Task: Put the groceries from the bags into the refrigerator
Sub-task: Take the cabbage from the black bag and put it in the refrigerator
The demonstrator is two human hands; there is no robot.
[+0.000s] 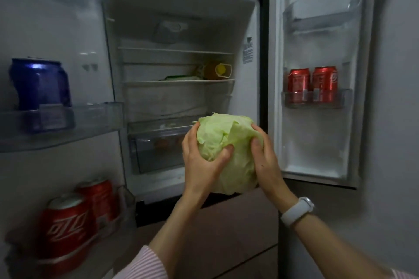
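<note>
A pale green head of cabbage (229, 149) is held in the air in front of the open refrigerator (181, 29). My left hand (201, 165) grips its left side with the thumb pressed into the leaves. My right hand (265, 156) grips its right side, a white watch band on that wrist. The cabbage sits level with the clear crisper drawer (154, 149) at the bottom of the fridge compartment, slightly to its right.
Both fridge doors stand open. The left door holds a blue can (38, 84) and two red cans (68, 224) lower down. The right door shelf holds two red cans (313, 84). A yellow bottle (217, 71) and a green pack lie on a middle shelf. Brown lower drawers (238, 233) are shut.
</note>
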